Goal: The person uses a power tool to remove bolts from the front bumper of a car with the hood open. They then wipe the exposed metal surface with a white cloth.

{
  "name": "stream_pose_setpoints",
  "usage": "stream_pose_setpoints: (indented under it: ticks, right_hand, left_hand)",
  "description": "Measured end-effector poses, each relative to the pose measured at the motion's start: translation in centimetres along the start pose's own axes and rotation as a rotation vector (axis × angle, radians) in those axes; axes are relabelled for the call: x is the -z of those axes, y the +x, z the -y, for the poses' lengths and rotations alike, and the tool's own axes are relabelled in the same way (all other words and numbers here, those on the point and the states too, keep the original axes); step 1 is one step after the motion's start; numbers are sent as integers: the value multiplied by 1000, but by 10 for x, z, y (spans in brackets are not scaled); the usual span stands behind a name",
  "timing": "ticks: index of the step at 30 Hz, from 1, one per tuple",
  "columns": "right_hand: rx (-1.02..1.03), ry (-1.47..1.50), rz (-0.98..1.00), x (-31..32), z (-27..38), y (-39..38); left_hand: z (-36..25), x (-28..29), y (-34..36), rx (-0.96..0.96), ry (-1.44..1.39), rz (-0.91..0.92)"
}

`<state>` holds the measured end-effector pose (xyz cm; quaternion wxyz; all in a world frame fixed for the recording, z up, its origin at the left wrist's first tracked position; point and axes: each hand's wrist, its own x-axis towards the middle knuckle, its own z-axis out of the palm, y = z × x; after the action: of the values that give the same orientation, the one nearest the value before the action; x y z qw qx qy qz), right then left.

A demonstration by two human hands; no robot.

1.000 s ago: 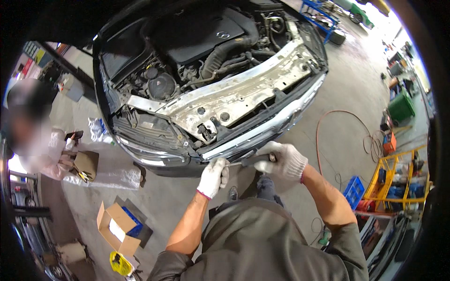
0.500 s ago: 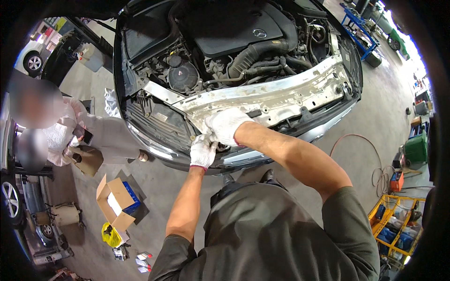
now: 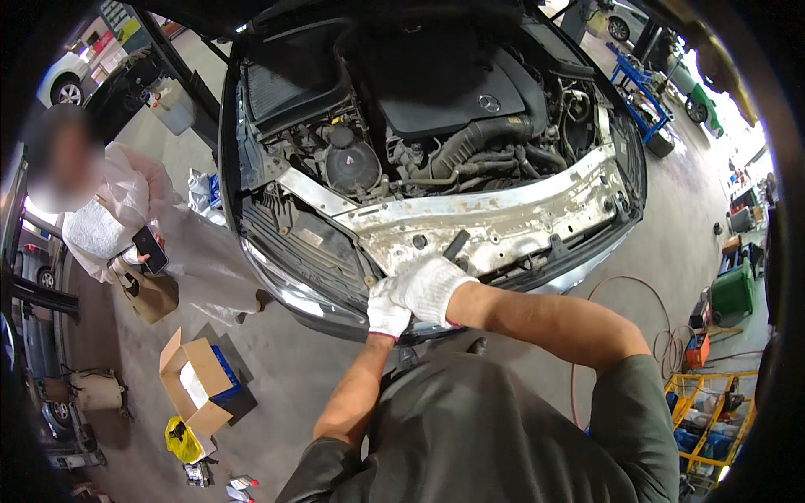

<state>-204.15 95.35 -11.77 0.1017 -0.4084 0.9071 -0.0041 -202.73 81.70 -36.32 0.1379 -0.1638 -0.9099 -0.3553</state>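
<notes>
Both my hands wear white knit gloves and meet at the front edge of a dark car [image 3: 289,298] with its hood up. My right hand [image 3: 429,289] is closed round a tool with a black handle [image 3: 456,245], which juts out past the fingers; its working end is hidden. My left hand [image 3: 388,308] is closed and pressed against the right one, low by the left part of the bare metal front panel [image 3: 495,220]. Whatever lies between its fingers is hidden.
The engine cover [image 3: 444,84] is beyond the panel. At left, a person in pale clothing holds a phone [image 3: 151,250]. On the floor are an open cardboard box [image 3: 186,387] and a yellow bag [image 3: 181,439]. To the right lie a red hose [image 3: 646,282] and a yellow rack [image 3: 713,419].
The black handle has turned from nearly level to slanting up, along with my right hand. My head view has shifted, so the car sits lower in the picture.
</notes>
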Motion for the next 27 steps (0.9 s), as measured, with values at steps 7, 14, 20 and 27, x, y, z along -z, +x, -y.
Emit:
stream_pose_setpoints:
  ticks: [7, 14, 20, 27]
  right_hand:
    - [-459, 377, 68, -17, -20, -11]
    - [-594, 652, -131, 17, 14, -41]
    - [-373, 478, 246, 41, 55, -78]
    - [-105, 436, 63, 47, 42, -10]
  left_hand:
    - [-59, 44, 24, 52, -51, -22]
    - [-99, 51, 38, 231, -547, -70]
    - [-88, 23, 39, 179, -669, -143]
    - [-127, 58, 49, 225, -486, -273]
